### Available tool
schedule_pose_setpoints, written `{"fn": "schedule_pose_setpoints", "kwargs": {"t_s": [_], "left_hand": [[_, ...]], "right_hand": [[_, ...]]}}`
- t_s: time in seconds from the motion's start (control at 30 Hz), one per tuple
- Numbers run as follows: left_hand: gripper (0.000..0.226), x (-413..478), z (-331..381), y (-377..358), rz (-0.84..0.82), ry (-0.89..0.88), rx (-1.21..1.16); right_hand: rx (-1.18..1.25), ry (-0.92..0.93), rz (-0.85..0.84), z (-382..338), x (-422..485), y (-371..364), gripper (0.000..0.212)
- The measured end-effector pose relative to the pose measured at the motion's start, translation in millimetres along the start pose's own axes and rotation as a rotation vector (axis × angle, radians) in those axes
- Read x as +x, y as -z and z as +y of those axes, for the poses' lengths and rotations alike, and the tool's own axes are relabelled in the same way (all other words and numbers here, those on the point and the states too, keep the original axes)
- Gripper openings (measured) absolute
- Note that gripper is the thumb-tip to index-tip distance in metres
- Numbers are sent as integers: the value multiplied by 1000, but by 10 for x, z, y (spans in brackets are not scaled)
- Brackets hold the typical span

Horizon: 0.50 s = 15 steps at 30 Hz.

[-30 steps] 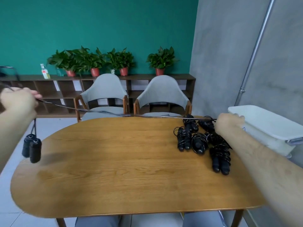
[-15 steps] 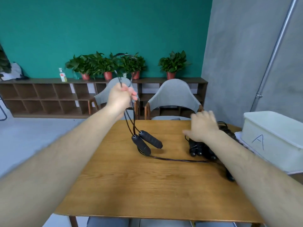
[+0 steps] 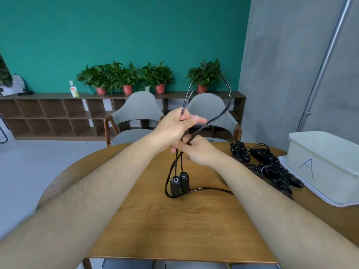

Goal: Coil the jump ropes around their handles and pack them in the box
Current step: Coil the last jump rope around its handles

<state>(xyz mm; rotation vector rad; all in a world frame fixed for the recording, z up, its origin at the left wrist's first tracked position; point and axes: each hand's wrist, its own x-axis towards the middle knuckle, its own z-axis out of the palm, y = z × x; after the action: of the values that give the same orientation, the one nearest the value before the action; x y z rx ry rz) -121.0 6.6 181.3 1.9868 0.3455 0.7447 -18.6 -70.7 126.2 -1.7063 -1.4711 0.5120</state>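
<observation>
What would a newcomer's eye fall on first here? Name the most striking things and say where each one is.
At centre, above the wooden table, the left grip and right grip hold a black jump rope whose loop rises high while its two handles hang below. At the right lie coiled ropes beside a white box marked A.

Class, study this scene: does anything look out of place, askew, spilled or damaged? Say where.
Nothing is spilled or damaged. Only the jump rope in the left hand and right hand hangs loose, trailing over the table, unlike the coiled ropes beside the box.
</observation>
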Motion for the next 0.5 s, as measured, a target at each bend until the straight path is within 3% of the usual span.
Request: {"fn": "schedule_pose_setpoints", "kwargs": {"t_s": [0.1,0.23,0.3,0.4,0.5], "left_hand": [[32,-6,-17,13,64,13,59],[58,-138,-122,-12,177,45,42],[64,-322,-293,-94,285,-31,54],[58,-642,-630,-293,562,-193,251],[61,-868,-850,-606,596,-104,229]], "right_hand": [[-36,43,108,-30,-22,-5,38],[7,88,316,-96,-11,68,39],[73,53,398,-148,10,126,43],[195,-63,518,-274,21,186,41],[337,-170,595,-398,36,185,38]]}}
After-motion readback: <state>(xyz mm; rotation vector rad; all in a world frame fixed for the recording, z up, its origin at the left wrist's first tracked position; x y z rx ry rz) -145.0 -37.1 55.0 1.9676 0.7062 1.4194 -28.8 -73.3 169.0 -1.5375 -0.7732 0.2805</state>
